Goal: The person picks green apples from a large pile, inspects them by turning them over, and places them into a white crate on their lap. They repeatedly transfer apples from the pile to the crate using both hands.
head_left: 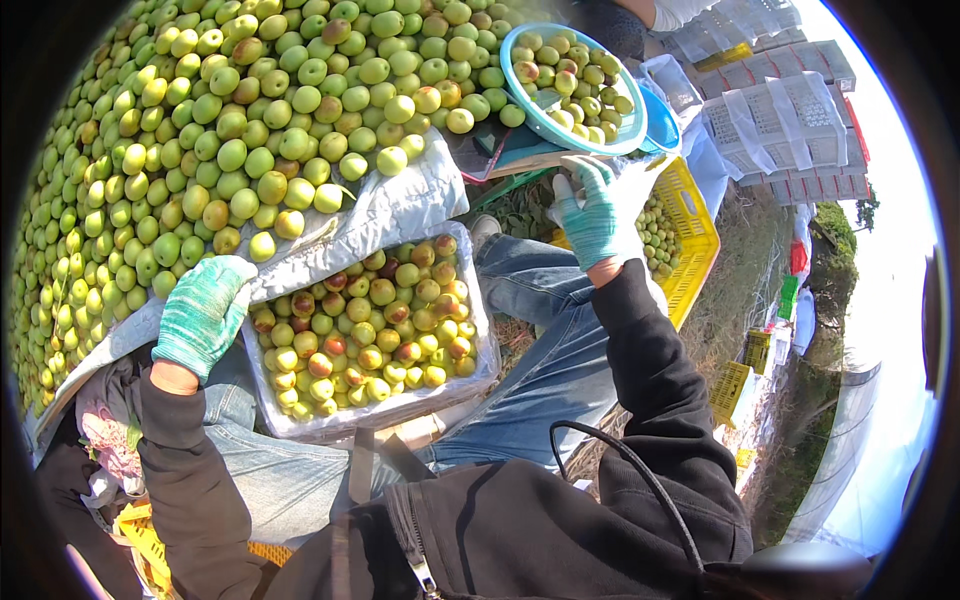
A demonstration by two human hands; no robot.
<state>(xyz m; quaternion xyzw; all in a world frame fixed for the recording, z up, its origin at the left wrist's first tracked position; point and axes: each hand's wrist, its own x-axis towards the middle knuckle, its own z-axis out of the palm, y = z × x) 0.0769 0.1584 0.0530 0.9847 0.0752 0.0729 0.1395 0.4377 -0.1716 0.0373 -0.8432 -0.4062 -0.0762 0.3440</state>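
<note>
A wide heap of green jujubes, some blushed brown, lies on a grey sheet at the left and far side. My left hand, in a green and white knit glove, is at the sheet's near edge with its fingers curled. What it holds, if anything, is hidden beneath it. Between my knees stands a lined crate full of jujubes with redder skins. My right hand, gloved alike, is raised beyond my right knee, below a blue basin of jujubes. Its thumb and fingers are apart and nothing shows in them.
Right of my right hand, a yellow crate holds more jujubes. Stacked grey-white boxes rise at the far right, with yellow crates farther along. Another person's sleeve shows at the top. A black cable loops by my right arm.
</note>
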